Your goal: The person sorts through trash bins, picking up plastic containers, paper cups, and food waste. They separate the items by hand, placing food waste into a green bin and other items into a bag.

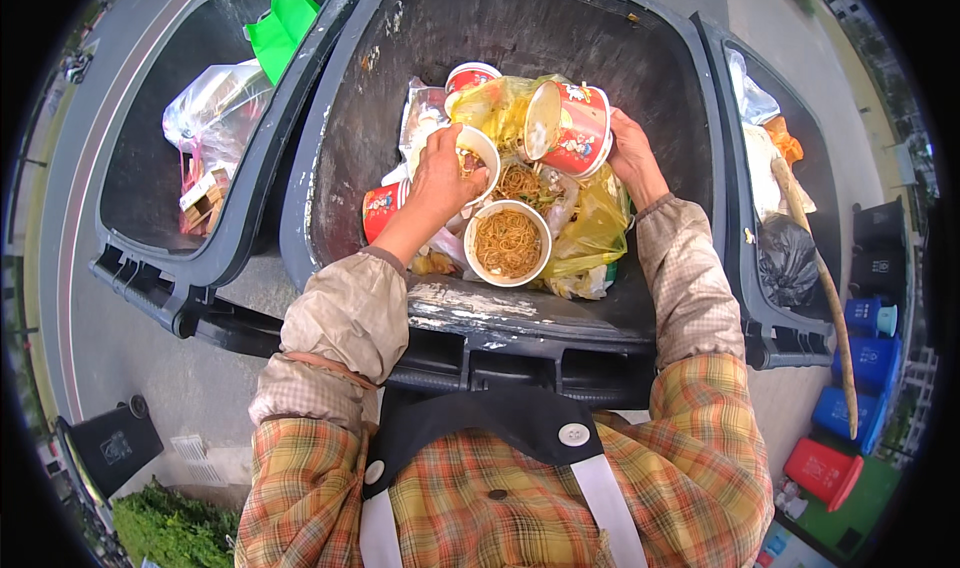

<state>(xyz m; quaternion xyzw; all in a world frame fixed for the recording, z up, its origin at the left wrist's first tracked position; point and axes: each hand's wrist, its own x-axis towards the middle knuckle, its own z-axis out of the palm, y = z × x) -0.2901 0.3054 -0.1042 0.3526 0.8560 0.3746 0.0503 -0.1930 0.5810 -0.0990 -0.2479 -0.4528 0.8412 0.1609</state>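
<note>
Both my hands are inside a large dark wheeled bin (352, 148). My right hand (636, 155) grips a red printed paper tub (581, 129) from its base side, tipped so its mouth faces left. Under that mouth lie loose noodles (519, 182) on the rubbish. My left hand (439, 174) has its fingers over the rim of a white paper bowl (489, 152) with some food scraps inside. Nearer to me, a round paper bowl full of noodles (508, 243) stands upright. Yellow plastic bags (592, 230) lie around these, partly covered.
More red tubs rest at the left (382, 206) and back (472, 77) of the rubbish. A left bin (135, 170) holds clear bags and a green sheet (281, 35). A long wooden stick (825, 283) leans out of the right bin (739, 283), beside a black bag (787, 259).
</note>
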